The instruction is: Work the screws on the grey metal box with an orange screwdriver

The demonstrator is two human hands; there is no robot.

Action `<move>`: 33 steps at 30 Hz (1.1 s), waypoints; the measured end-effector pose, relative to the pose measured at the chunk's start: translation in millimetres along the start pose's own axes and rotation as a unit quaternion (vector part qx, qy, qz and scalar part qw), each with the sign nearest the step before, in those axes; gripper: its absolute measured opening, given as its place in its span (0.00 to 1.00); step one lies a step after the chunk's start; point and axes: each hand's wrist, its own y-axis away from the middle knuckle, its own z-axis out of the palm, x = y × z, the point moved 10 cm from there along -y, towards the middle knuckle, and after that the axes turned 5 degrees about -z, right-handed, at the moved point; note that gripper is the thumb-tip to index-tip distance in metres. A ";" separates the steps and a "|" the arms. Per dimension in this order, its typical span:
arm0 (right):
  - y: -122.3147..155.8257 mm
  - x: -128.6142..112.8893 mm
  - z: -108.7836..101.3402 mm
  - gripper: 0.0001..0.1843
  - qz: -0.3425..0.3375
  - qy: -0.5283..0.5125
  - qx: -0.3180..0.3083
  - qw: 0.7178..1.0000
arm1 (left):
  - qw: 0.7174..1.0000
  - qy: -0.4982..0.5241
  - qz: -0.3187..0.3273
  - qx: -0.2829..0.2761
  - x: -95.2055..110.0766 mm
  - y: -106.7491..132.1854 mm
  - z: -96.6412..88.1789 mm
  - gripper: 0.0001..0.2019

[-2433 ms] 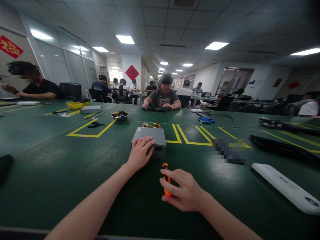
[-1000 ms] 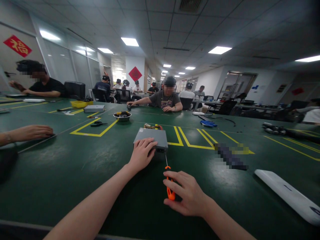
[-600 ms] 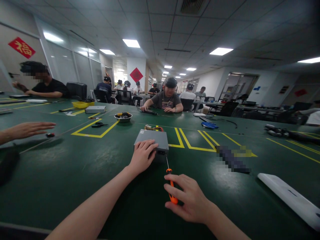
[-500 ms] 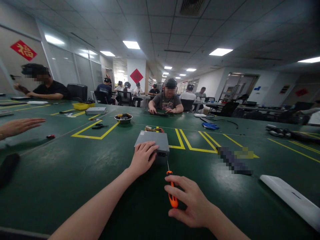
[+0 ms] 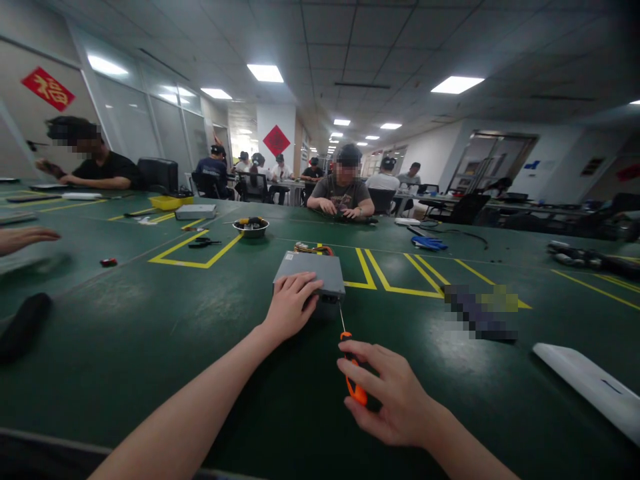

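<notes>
A grey metal computer power supply unit (image 5: 310,266) sits on the green table, with coloured wires (image 5: 313,249) showing at its far side. My left hand (image 5: 293,300) is closed over its near edge, fingers on the top and thumb against the front. To its right, my right hand (image 5: 387,390) grips an orange and black screwdriver (image 5: 357,388) between thumb and fingers. The thin shaft points up and away, its tip at the lower right corner of the unit's front face. Whether the tip sits in a screw is too small to tell.
A metal bowl of tools (image 5: 251,228) and a yellow tray (image 5: 171,202) stand farther left. A black case (image 5: 24,327) lies nearer, and another person's hand (image 5: 27,239) reaches in. On the right are a white panel (image 5: 590,387) and blue gloves (image 5: 427,243). A person (image 5: 343,190) works opposite.
The view has shifted slightly. My hands keep their places on the power supply unit and the screwdriver, whose handle looks a little turned. The other person's hand at left has drawn back leftward.
</notes>
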 end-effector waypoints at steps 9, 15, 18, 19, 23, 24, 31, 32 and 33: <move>0.8 2.6 -8.8 0.25 -0.003 0.022 0.085 0.996 | 1.000 0.004 -0.002 0.000 -1.7 0.2 1.9 0.14; 0.7 -4.0 3.1 0.21 -0.024 0.043 0.005 0.999 | 1.000 0.002 -0.003 0.000 -1.7 0.2 1.9 0.14; -1.5 -6.4 3.9 0.19 -0.028 0.031 -0.010 0.999 | 1.000 0.003 -0.004 -0.001 -2.2 0.0 2.6 0.14; -2.1 -7.3 2.9 0.19 -0.032 0.030 -0.004 0.999 | 1.000 0.003 -0.003 0.000 -2.3 0.0 2.5 0.14; -0.9 -6.4 -3.7 0.16 -0.029 0.024 0.050 0.998 | 1.000 0.005 -0.004 0.002 -2.3 0.2 1.6 0.14; -0.1 -4.6 -4.3 0.16 -0.021 0.019 0.058 0.998 | 1.000 0.004 -0.004 0.002 -2.2 0.2 1.4 0.14; -2.8 -8.6 8.3 0.19 -0.034 0.034 -0.025 0.999 | 1.000 0.010 -0.003 0.011 -1.2 0.0 -1.1 0.14; -3.7 -10.3 7.9 0.18 -0.042 0.040 -0.024 0.998 | 1.000 0.010 -0.003 0.010 -1.2 0.0 -1.0 0.14; -4.4 -11.4 6.4 0.18 -0.049 0.043 -0.014 0.998 | 1.000 0.010 -0.003 0.008 -1.1 0.0 -0.8 0.14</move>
